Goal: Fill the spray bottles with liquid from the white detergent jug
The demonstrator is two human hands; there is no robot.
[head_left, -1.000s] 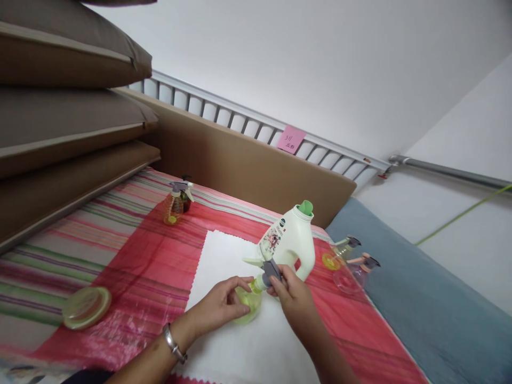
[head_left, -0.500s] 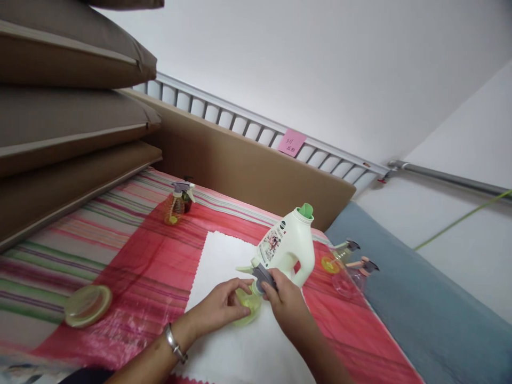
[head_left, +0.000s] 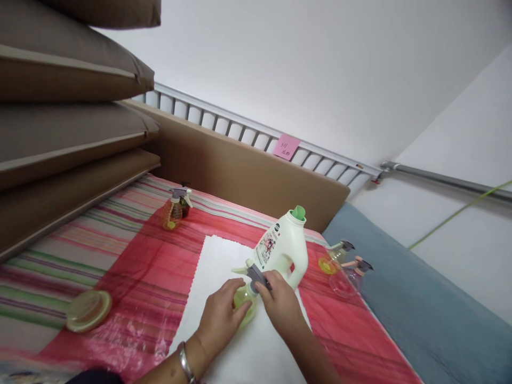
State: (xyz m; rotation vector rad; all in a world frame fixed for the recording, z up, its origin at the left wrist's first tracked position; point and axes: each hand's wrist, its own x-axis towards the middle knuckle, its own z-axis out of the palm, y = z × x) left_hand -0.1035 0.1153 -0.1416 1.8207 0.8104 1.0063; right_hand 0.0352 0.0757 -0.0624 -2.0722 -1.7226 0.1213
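A small pale green spray bottle stands on a white cloth. My left hand wraps round the bottle's body. With its fingers pinched, my right hand grips the grey trigger head on top of it. Just behind the hands stands a white detergent jug with a green cap.
Two more spray bottles, one amber and one dark, stand at the back left of the striped red cloth. Another pair lies at the right, one yellow and one clear. A bottle without its head lies at the left. Brown cushions are stacked at the far left.
My left hand has shifted its hold on the green bottle's body, and my right hand on the trigger head has turned a little. The view has swung slightly.
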